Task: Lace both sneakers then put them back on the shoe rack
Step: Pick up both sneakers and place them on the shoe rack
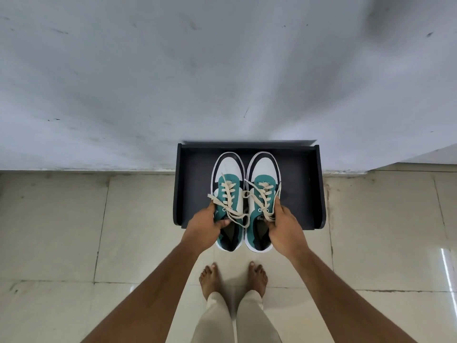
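**Both hands carrying the laced pair to the rack**

Left hand [206, 225] grips the left teal, white and navy canvas sneaker [228, 194] by its collar: my thumb is curled over the rim of the opening at about 3 o'clock from my knuckles, and my fingers wrap the outer side. My right hand [284, 226] does the same on the right teal, white and navy canvas sneaker [263, 194], fingers up along its outer wall and thumb tucked into the opening. The pair sits side by side, touching, toes at 12 o'clock toward the pale grey wall [222, 70], with the toes and midfoot over the dark grey, tray-like shoe rack shelf [301, 194] and the heels overhanging its front edge at 6 o'clock.

I cannot tell whether the soles already rest on the shelf or hover just above it. Both sneakers look laced with flat cream shoelaces [228, 191], though the ends trail loose across the gap between the shoes and over my knuckles.

I judge this to be the final placement. To do it well I should push both shoes toward 12 o'clock together, keep them level, and stop once the heels are over the shelf. The loose lace ends could snag under a sole or hang off the front edge, so I would tuck them inside before letting go. My bare feet [232, 278] stand on the cream floor tiles [123, 231] at 6 o'clock.
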